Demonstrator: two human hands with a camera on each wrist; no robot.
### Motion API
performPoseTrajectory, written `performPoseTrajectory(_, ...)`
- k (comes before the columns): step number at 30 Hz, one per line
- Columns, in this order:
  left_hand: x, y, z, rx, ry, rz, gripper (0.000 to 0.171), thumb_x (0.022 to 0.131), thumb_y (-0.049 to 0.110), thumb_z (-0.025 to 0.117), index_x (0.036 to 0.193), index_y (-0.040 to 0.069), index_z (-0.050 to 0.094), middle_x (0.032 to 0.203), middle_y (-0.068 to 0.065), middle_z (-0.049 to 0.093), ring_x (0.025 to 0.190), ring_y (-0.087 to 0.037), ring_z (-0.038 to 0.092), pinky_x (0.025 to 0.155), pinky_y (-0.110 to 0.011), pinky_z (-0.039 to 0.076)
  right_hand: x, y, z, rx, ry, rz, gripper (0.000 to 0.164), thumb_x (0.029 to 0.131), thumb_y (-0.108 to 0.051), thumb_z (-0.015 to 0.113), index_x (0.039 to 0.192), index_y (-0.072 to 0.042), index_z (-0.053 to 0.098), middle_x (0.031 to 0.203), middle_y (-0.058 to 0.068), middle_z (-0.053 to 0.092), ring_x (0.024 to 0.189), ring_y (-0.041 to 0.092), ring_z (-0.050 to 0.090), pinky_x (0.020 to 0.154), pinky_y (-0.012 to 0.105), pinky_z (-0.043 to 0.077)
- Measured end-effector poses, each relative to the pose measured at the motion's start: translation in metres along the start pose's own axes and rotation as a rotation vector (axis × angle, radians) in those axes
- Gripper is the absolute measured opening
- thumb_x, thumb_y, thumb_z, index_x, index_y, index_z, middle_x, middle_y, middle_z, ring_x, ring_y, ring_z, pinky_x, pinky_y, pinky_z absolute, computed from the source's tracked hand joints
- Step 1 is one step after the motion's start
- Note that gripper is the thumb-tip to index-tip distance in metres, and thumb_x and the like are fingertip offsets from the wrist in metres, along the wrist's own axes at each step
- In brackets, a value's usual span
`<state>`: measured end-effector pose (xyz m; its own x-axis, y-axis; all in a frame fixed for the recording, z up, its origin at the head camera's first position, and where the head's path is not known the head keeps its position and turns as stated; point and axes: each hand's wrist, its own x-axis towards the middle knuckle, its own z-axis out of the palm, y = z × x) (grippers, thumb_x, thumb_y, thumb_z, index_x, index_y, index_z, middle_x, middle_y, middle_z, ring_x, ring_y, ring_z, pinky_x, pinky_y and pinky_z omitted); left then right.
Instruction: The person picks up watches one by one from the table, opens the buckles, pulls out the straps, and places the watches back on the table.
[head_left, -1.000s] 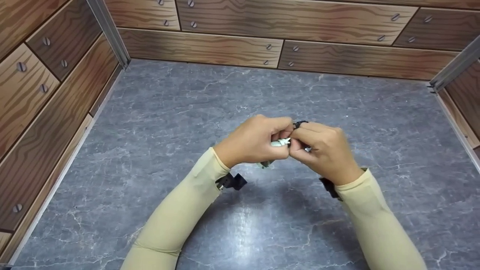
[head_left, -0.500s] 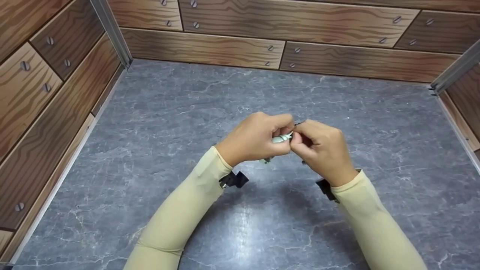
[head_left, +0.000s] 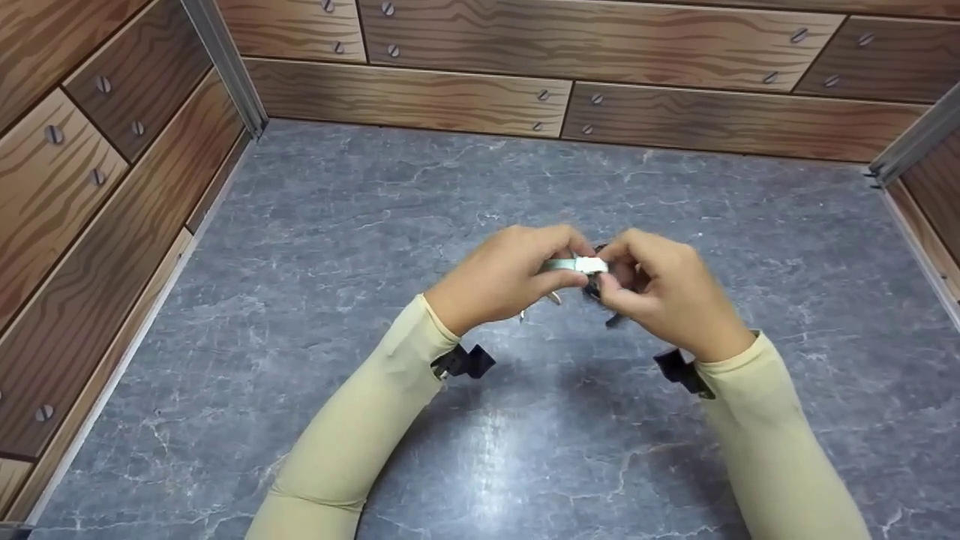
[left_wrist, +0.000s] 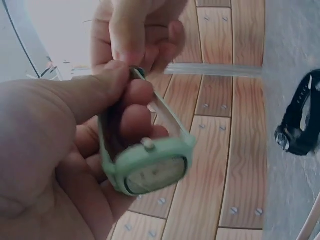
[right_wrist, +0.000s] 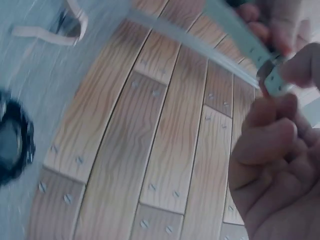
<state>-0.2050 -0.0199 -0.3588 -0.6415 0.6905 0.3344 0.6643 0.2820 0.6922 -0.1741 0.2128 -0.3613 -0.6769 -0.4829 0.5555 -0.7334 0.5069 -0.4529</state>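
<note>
A mint-green wristwatch (left_wrist: 155,172) with a rectangular case hangs from my left hand (head_left: 517,274). The left thumb and fingers pinch its strap, which forms a loop above the case in the left wrist view. Facing it, my right hand (head_left: 660,289) pinches the strap's end beside the buckle (right_wrist: 267,70) with thumb and fingertips. In the head view the pale strap end (head_left: 591,265) shows between both hands, above the table; the case is hidden there. Whether the strap is fastened I cannot tell.
A black wristwatch (left_wrist: 300,117) lies on the grey marbled table (head_left: 390,195), mostly behind my hands in the head view. A watch with a pale pink strap (right_wrist: 50,35) also lies there. Wood-patterned walls (head_left: 465,94) border the table at the back and sides.
My right hand has shifted slightly right, and its fingers have loosened somewhat. More of the strap end shows between the hands. The left hand has stayed nearly in place, its fingers straighter.
</note>
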Motion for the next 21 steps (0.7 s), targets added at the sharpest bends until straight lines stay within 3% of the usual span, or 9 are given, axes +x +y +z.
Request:
performPoseTrajectory(5,0.000,0.002,0.000,-0.178,-0.009,0.002,0.020,0.099,0.020,0.070,0.114,0.007,0.071,0.101,0.001,0.076,0.080,-0.008,0.067,0.073,-0.024,0.057,0.000,-0.007,0.001,0.370,-0.046,0.184,0.015,0.087,0.015,0.063,0.090,0.001,0.060,0.068,0.001,0.045,0.056,0.006,0.039,0.046,0.020,0.040)
performPoseTrajectory(8,-0.001,0.004,0.000,-0.170,-0.026,0.025,0.019,0.100,0.021,0.069,0.112,0.007,0.072,0.098,0.001,0.075,0.077,-0.005,0.064,0.072,-0.024,0.056,0.001,-0.010,0.001,0.541,-0.100,0.346,0.011,0.094,0.007,0.065,0.088,0.003,0.058,0.069,0.002,0.047,0.058,0.006,0.045,0.051,0.023,0.048)
performPoseTrajectory(11,0.000,0.004,0.000,-0.128,-0.021,0.063,0.018,0.101,0.023,0.068,0.111,0.008,0.073,0.095,0.002,0.073,0.075,-0.004,0.061,0.071,-0.023,0.054,0.002,-0.013,0.001,0.598,-0.105,0.458,0.019,0.097,-0.004,0.071,0.086,0.002,0.057,0.073,0.001,0.056,0.063,0.008,0.055,0.055,0.028,0.056)
performPoseTrajectory(14,0.000,0.002,-0.001,-0.135,0.016,0.105,0.017,0.101,0.021,0.069,0.110,0.007,0.072,0.093,0.002,0.072,0.071,-0.005,0.061,0.067,-0.023,0.054,0.002,-0.014,0.000,0.677,-0.054,0.457,0.021,0.096,-0.003,0.071,0.083,0.004,0.056,0.076,0.002,0.060,0.064,0.009,0.057,0.054,0.028,0.055)
performPoseTrajectory(17,0.000,0.001,-0.003,-0.148,0.037,0.136,0.017,0.101,0.020,0.070,0.111,0.006,0.071,0.095,0.000,0.073,0.070,-0.006,0.062,0.066,-0.025,0.054,0.002,-0.013,-0.003,0.790,-0.008,0.391,0.017,0.096,0.007,0.066,0.082,0.006,0.056,0.071,0.000,0.056,0.059,0.007,0.049,0.048,0.023,0.043)
performPoseTrajectory(21,0.000,0.001,-0.007,-0.107,0.065,0.115,0.017,0.099,0.020,0.072,0.110,0.007,0.071,0.094,0.001,0.072,0.071,-0.005,0.059,0.067,-0.025,0.052,0.000,-0.009,-0.009,0.834,0.018,0.352,0.008,0.096,0.010,0.063,0.089,0.008,0.061,0.069,-0.002,0.053,0.054,0.008,0.040,0.046,0.025,0.029)
